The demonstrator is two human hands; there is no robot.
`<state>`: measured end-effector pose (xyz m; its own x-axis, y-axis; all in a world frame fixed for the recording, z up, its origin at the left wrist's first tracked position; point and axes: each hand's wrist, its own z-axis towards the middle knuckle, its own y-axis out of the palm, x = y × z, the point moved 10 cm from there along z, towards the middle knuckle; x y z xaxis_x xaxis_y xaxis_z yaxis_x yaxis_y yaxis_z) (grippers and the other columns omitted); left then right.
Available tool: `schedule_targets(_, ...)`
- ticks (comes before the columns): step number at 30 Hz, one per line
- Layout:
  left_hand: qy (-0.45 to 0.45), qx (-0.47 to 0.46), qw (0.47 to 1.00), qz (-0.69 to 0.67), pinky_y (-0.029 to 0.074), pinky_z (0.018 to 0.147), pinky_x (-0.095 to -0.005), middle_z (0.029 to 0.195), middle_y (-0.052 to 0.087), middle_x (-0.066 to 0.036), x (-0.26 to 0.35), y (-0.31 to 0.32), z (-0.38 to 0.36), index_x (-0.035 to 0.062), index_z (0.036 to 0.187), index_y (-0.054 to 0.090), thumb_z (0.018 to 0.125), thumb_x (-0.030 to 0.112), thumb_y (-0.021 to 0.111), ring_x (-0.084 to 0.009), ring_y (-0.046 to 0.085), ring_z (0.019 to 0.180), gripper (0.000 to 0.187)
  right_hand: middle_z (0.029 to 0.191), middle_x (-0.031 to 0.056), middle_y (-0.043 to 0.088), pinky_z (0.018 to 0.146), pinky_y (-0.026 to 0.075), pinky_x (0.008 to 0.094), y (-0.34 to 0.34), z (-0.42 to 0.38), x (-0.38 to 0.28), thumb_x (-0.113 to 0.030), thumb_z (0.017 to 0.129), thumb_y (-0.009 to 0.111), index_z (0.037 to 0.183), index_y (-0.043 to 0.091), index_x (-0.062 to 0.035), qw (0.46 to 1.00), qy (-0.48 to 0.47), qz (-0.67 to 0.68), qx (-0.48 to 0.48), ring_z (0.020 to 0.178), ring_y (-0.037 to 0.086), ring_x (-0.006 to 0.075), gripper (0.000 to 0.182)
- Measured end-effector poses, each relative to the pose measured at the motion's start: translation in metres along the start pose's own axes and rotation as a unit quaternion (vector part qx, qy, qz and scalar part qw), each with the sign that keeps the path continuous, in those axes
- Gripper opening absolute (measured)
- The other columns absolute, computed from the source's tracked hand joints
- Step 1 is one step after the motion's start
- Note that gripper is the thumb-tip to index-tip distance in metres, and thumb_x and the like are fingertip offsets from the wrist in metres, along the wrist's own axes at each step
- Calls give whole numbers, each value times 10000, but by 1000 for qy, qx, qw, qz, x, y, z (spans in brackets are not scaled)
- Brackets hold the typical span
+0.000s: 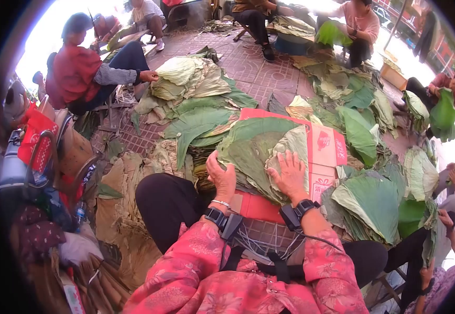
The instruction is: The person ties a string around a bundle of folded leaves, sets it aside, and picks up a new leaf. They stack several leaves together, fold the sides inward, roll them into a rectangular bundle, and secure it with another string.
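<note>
A stack of large dried lotus leaves (248, 149), green with a paler leaf (296, 144) on its right side, lies on a flattened red cardboard box (326, 152) in front of me. My right hand (290, 175) rests flat on the pale leaf, fingers spread. At the stack's left edge is my left hand (222, 177), fingers curved and thumb apart, with nothing visible held in it. Both wrists wear black devices on straps. White strips or ties (264, 240) hang below the cardboard near my lap.
More leaf piles lie at the left (193, 86) and right (374, 201) on the paved floor (248, 68). Several people sit around handling leaves, one in a red top (75, 73) at the left. Bags and a red cloth bag (38, 133) stand at the far left.
</note>
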<state>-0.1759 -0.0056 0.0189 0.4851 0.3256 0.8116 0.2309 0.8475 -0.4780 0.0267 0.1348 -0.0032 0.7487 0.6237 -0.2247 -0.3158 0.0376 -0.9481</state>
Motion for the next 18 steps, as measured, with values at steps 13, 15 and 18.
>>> schedule_targets(13, -210, -181, 891, -361, 434, 753, -260, 915, 618, -16, -62, 69, 6, -13, 1030, 584, 782, 68, 626, -115, 546, 809, 264, 1417, 147, 291, 1032, 150, 548, -4, -2, -4, -556, 826, 458, 1365, 347, -172, 1000, 11, -24, 8, 1316, 215, 356, 672)
schedule_targets(15, -104, -152, 947, -262, 435, 704, -247, 857, 626, -27, -15, 51, 10, -33, 994, 586, 801, 41, 576, -100, 529, 756, 207, 1435, 135, 263, 1049, 126, 537, -1, -2, -2, -558, 818, 469, 1372, 336, -183, 1000, 22, -10, -11, 1328, 194, 349, 682)
schedule_targets(18, 9, -216, 948, -231, 459, 731, -285, 911, 633, -162, 62, 47, -5, -27, 1122, 532, 789, 116, 584, -239, 604, 795, 366, 1430, 140, 272, 1041, 133, 547, -3, -2, -3, -532, 831, 455, 1369, 339, -177, 999, 23, -9, -24, 1327, 197, 351, 656)
